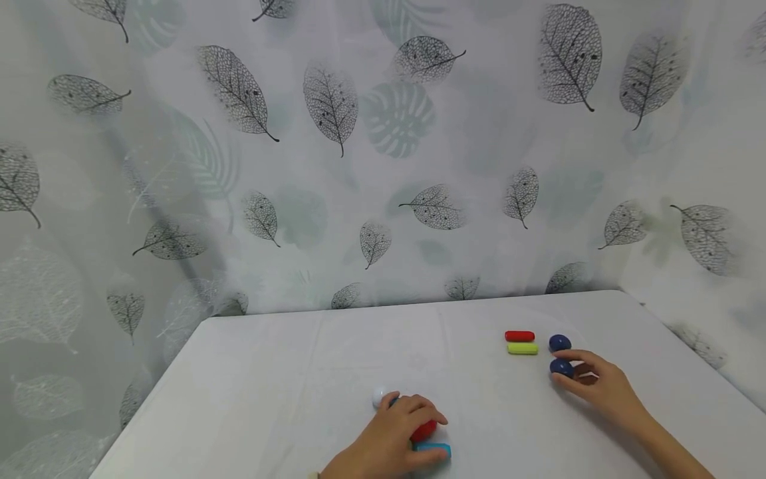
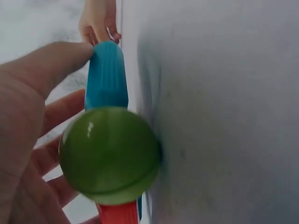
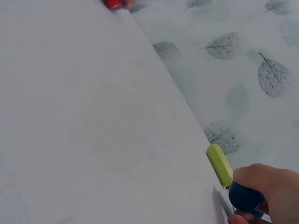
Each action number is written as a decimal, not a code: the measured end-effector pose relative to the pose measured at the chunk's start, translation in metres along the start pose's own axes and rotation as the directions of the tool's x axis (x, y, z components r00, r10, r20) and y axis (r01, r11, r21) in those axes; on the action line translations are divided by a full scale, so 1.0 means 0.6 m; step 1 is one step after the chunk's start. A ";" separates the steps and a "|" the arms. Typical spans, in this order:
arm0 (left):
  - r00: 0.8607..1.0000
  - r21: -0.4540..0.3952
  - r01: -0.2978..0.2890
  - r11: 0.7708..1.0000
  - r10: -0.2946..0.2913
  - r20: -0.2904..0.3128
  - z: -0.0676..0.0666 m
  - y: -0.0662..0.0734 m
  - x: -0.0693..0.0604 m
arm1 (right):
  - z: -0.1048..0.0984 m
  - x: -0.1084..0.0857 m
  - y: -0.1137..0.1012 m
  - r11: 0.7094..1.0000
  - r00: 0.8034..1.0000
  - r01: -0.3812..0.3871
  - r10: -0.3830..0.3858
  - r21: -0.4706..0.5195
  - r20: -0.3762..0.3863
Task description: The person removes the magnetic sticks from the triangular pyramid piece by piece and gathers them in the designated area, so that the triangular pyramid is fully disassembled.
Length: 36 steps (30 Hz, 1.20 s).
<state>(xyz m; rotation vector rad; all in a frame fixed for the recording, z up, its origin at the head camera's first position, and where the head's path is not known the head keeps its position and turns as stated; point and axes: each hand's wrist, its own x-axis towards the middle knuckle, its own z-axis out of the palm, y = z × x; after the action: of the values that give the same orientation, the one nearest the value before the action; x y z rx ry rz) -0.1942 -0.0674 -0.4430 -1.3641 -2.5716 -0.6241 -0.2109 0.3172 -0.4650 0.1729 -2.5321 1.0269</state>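
My right hand (image 1: pixel 607 392) pinches a dark blue ball (image 1: pixel 562 368) between thumb and fingers at the table's right side. Just behind it lies a second dark blue ball (image 1: pixel 559 342). In the right wrist view the pinched ball appears bluer, beside a yellow-green stick (image 3: pixel 219 165). My left hand (image 1: pixel 389 436) spreads loosely over a cluster near the front: a red rounded piece (image 1: pixel 423 431), a light blue stick (image 1: pixel 433 451) and a white ball (image 1: pixel 380 397). Its thumb touches the light blue stick. A green ball (image 2: pixel 110 155) shows close up in the left wrist view.
A red stick (image 1: pixel 519 336) lies alongside the yellow-green one, left of the dark blue balls. The white-covered table (image 1: pixel 269 379) ends at the back against a leaf-patterned curtain (image 1: pixel 359 186). Part of a dark blue piece (image 1: pixel 393 401) peeks out by the left fingers.
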 end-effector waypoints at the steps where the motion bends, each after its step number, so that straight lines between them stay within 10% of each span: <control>1: 1.000 0.004 0.002 1.000 -0.002 0.011 -0.002 -0.002 -0.001 | -0.001 0.000 0.001 1.000 1.000 -0.006 0.006 -0.015 -0.008; 20: 0.982 0.051 -0.083 0.995 0.073 0.172 -0.031 -0.040 -0.008 | 0.008 0.002 0.015 0.985 0.983 -0.169 0.167 -0.022 -0.072; 36: 0.973 0.006 -0.026 1.000 0.024 0.228 -0.036 -0.035 -0.004 | 0.003 0.004 0.018 0.994 0.989 -0.107 0.103 -0.034 -0.107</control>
<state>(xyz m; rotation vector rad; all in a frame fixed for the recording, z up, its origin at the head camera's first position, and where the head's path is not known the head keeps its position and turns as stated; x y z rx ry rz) -0.2110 -0.0890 -0.4306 -1.5453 -2.7231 -0.4763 -0.2167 0.3239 -0.4719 -0.0263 -2.4861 0.9963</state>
